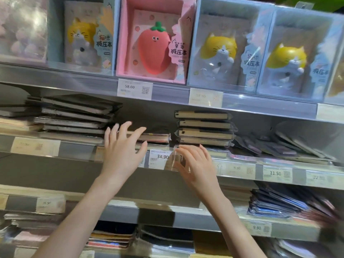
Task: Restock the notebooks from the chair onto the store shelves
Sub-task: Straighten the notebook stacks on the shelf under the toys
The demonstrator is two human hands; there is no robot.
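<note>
Both hands are raised in front of the middle shelf (74, 149). My left hand (122, 148) has its fingers spread and straight, its fingertips at the front of a low stack of wrapped notebooks (154, 137). My right hand (193, 162) is lower, fingers loosely extended in front of the price rail, holding nothing. A stack of black notebooks with cream page edges (203, 128) stands just right of the low stack. A taller, leaning stack of dark notebooks (74, 116) sits to the left. The chair is out of view.
The top shelf carries boxed squishy notebooks: a pink strawberry box (154, 41) and cat boxes (221, 51). Price tags (161, 158) line the shelf rails. Loose wrapped notebooks (290, 146) lie at the right; further stacks (275, 203) fill the lower shelves.
</note>
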